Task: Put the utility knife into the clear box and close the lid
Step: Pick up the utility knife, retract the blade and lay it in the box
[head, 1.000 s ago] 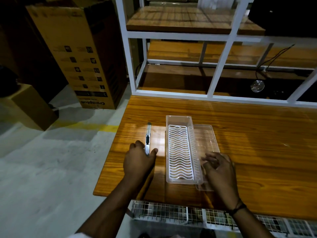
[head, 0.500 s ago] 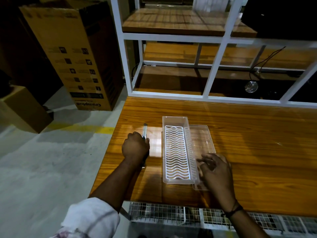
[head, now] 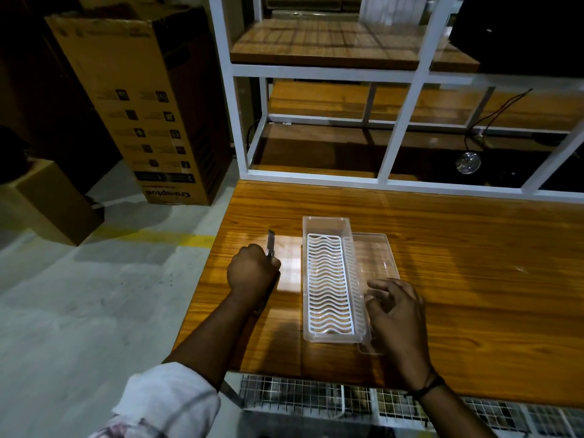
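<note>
Left hand (head: pixel 252 273) fisted around the utility knife (head: pixel 270 245), just left of the clear box (head: pixel 328 279) on the table (head: pixel 474 263). Box uncovered, white grid insert inside. Lid (head: pixel 376 257) sits against box's right side. Right hand (head: pixel 395 314) loose, fingers spread, holding nothing, at the box's right wall.

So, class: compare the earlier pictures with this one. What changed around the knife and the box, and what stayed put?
The left hand, which lay flat over the utility knife on the table, has closed into a fist around it and tipped its far end up. The right hand stays at the lid beside the clear box. Box and lid have not moved.
</note>
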